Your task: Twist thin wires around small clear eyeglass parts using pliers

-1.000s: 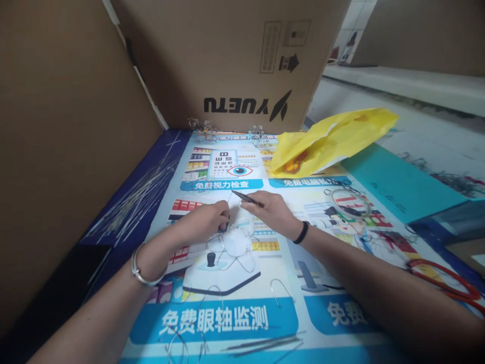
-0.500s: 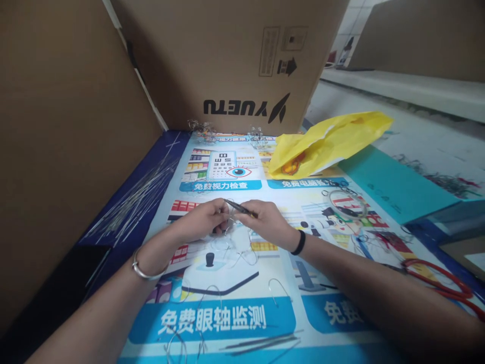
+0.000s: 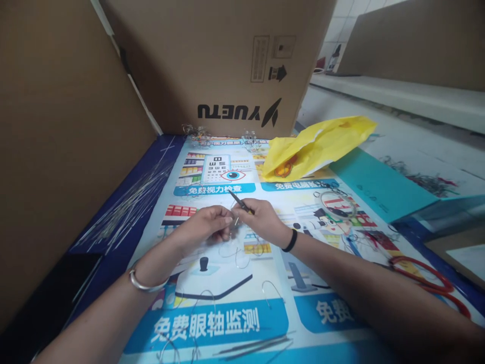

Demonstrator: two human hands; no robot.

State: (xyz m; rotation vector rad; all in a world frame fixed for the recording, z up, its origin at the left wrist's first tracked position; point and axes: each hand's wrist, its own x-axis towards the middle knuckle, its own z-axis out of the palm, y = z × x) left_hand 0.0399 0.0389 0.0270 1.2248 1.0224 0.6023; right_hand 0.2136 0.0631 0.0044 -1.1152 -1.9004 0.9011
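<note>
My right hand (image 3: 261, 218) is closed around dark, narrow-nosed pliers (image 3: 240, 202), whose tip points up and to the left, clear of my left fingers. Close beside it, my left hand (image 3: 212, 222) pinches thin bent wire (image 3: 237, 221) between thumb and fingers. Fine wire loops (image 3: 238, 259) show just below the hands; whether they join the held piece I cannot tell. Curved wire pieces (image 3: 271, 293) lie on the printed poster sheet (image 3: 227, 278) nearer to me, along with several short straight wires (image 3: 252, 346).
A bundle of long straight wires (image 3: 121, 207) lies at the left. Tall cardboard (image 3: 227, 65) stands behind and to the left. To the right are a yellow bag (image 3: 322, 146), a clear ring (image 3: 335, 203), red cord (image 3: 424, 270) and a teal box (image 3: 382, 184). Small wire clusters (image 3: 195, 132) sit at the back.
The pliers' tip has swung up and away from my left fingers, which it was beside before. My left hand has turned slightly. The whole view has shifted a little.
</note>
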